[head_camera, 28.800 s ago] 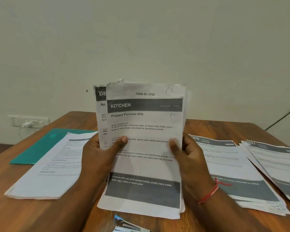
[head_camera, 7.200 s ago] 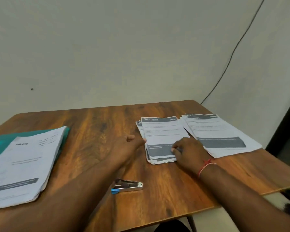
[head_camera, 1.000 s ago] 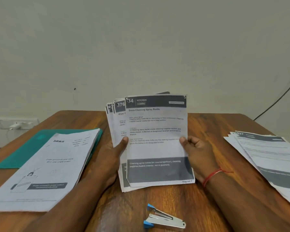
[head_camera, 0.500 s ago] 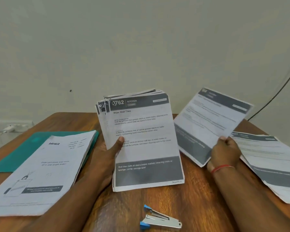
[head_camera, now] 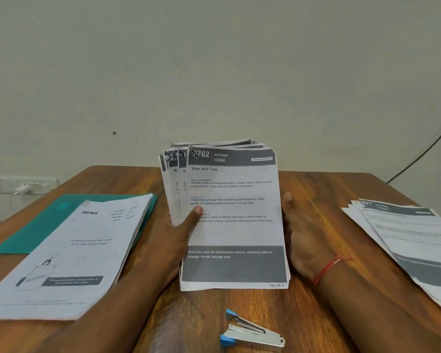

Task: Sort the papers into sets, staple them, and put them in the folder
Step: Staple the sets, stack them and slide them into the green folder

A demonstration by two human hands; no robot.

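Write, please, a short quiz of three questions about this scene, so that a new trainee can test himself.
1. True or false: the stapler lies on the table, apart from the held stack.
2. Which title is on the front sheet of the held stack, which the left hand grips?
A. Wipe Wall Tiles
B. Prepare Formula Milk
C. Clean The Oven
3. Fill the gap: the blinkit stack lies partly on the green ____.

Key: 1 true; 2 A; 3 folder.
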